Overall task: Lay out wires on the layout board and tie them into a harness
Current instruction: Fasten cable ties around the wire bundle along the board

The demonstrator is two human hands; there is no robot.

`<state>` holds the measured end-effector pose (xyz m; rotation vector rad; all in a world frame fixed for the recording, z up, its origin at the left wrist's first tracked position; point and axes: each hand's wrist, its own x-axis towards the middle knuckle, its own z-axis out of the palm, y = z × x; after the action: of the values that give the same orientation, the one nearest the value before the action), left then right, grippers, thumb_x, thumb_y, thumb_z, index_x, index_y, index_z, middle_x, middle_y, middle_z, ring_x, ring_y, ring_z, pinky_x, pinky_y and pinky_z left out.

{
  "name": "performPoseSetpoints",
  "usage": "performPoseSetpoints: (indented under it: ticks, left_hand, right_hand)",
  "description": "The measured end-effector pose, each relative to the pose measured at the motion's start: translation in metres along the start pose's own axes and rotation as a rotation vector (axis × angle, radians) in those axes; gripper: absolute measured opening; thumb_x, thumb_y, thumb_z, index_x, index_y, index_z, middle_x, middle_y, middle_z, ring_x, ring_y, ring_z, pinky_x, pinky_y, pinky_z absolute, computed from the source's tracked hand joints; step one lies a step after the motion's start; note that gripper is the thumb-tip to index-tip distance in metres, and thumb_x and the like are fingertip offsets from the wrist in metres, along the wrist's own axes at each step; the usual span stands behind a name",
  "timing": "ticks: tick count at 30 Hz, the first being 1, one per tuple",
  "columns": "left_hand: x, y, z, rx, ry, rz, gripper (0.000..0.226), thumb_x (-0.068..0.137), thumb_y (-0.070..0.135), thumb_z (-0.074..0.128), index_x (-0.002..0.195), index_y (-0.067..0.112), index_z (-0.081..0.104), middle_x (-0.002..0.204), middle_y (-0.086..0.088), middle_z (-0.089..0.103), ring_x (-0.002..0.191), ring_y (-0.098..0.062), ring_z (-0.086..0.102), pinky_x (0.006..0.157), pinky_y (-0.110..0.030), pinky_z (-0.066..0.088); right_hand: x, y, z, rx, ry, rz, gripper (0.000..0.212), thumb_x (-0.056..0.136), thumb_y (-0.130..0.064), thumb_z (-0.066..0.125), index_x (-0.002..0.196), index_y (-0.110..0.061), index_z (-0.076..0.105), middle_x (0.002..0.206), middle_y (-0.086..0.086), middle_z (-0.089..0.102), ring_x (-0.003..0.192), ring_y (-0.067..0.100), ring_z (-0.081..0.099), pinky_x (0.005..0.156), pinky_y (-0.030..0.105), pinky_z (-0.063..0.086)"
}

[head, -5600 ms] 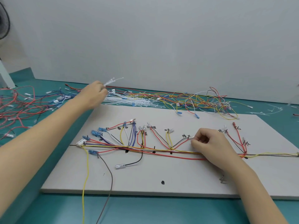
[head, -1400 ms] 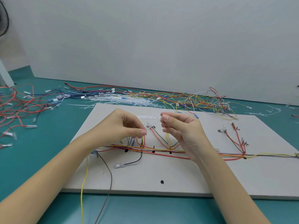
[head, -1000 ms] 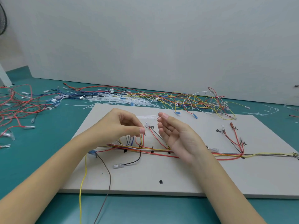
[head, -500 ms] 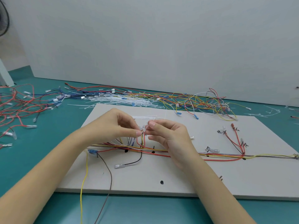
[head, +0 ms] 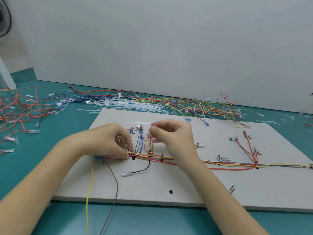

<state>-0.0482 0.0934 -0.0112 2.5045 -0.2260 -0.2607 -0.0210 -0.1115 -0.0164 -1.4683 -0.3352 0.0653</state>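
A grey layout board [head: 194, 184] lies on the teal table. Across it runs a bundle of red, yellow, white and black wires [head: 220, 164], with short branches rising to small connectors. My left hand [head: 108, 141] is down on the left part of the bundle, thumb and fingers pinching the wires where the blue and white branches split off. My right hand [head: 171, 134] hovers just to its right above the board, fingers curled, pinching a thin white cable tie [head: 144, 123] whose tail points left. A yellow wire [head: 89, 192] and a brown wire [head: 113, 192] trail off the board's near edge.
A pile of white cable ties [head: 128, 105] lies behind the board. Loose coloured wires [head: 211, 107] are heaped at the back right, and red wires [head: 18, 109] spread over the table at the left. A black lead with a clear terminal [head: 127, 174] rests on the board.
My left hand dropped from mid-air onto the wire bundle and pinched it. My right hand took hold of the cable tie and stays raised with it beside the left hand.
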Motion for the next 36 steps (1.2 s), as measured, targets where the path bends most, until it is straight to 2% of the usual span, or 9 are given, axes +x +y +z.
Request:
performPoseSetpoints:
  ticks: [5,9,14,20,25,30,33,36]
  left_hand:
    - [0.004,0.002,0.005,-0.014,0.003,-0.004,0.018,0.07,0.017,0.075,0.071,0.035,0.073,0.066,0.007,0.061,0.054,-0.003,0.051,0.057,-0.021,0.043]
    - [0.006,0.002,0.008,-0.01,-0.027,-0.015,0.015,0.071,0.016,0.069,0.07,0.031,0.071,0.06,0.008,0.055,0.051,-0.005,0.046,0.052,-0.018,0.039]
    - [0.006,0.0,0.008,-0.032,-0.076,-0.027,0.015,0.076,0.013,0.066,0.072,0.028,0.069,0.06,0.008,0.054,0.052,-0.008,0.046,0.053,-0.019,0.038]
    - [0.004,-0.001,0.008,-0.032,-0.115,-0.019,0.012,0.083,0.014,0.065,0.08,0.025,0.067,0.064,0.006,0.055,0.053,-0.008,0.047,0.053,-0.019,0.037]
    - [0.004,-0.002,0.006,-0.013,-0.103,0.0,0.01,0.083,0.016,0.067,0.08,0.025,0.068,0.066,0.009,0.056,0.053,-0.004,0.047,0.053,-0.016,0.039]
    - [0.005,-0.002,0.006,0.028,-0.055,0.026,0.012,0.08,0.019,0.07,0.076,0.03,0.069,0.063,0.016,0.053,0.054,0.0,0.048,0.053,-0.013,0.038]
    - [0.005,-0.002,0.006,0.044,-0.051,0.034,0.01,0.08,0.019,0.07,0.076,0.029,0.068,0.058,0.017,0.053,0.052,-0.001,0.047,0.052,-0.015,0.037]
    - [0.005,-0.002,0.006,0.062,-0.048,0.036,0.01,0.08,0.021,0.071,0.077,0.03,0.068,0.064,0.013,0.054,0.056,-0.002,0.047,0.055,-0.018,0.039]
  right_hand:
    - [0.011,0.007,0.014,-0.092,-0.003,-0.043,0.009,0.083,0.009,0.066,0.083,0.0,0.069,0.069,0.01,0.067,0.059,0.016,0.065,0.056,0.023,0.055]
    - [0.019,0.014,0.021,-0.199,-0.013,-0.073,0.008,0.083,0.007,0.065,0.085,0.001,0.069,0.071,0.012,0.067,0.063,0.019,0.064,0.061,0.029,0.055]
    - [0.021,0.023,0.023,-0.328,-0.085,-0.08,0.007,0.079,0.004,0.07,0.084,-0.001,0.073,0.083,0.01,0.073,0.071,0.012,0.064,0.07,0.027,0.053]
    - [0.021,0.027,0.021,-0.356,-0.123,-0.092,0.009,0.079,0.003,0.07,0.081,-0.006,0.072,0.085,0.014,0.073,0.073,0.015,0.065,0.073,0.033,0.054]
    - [0.024,0.028,0.018,-0.392,-0.07,-0.198,0.007,0.08,0.004,0.069,0.081,-0.002,0.073,0.079,0.001,0.071,0.065,0.0,0.059,0.07,0.012,0.047]
    - [0.022,0.029,0.023,-0.402,-0.165,-0.217,0.008,0.08,0.005,0.068,0.081,-0.002,0.072,0.079,0.006,0.071,0.062,0.001,0.056,0.062,0.009,0.041]
    - [0.022,0.032,0.025,-0.388,-0.221,-0.187,0.008,0.08,0.006,0.068,0.081,-0.001,0.072,0.073,0.002,0.067,0.06,-0.003,0.056,0.058,0.007,0.039]
    - [0.023,0.035,0.024,-0.365,-0.235,-0.157,0.011,0.08,0.007,0.067,0.081,-0.003,0.071,0.072,0.002,0.067,0.061,-0.001,0.059,0.058,0.009,0.041]
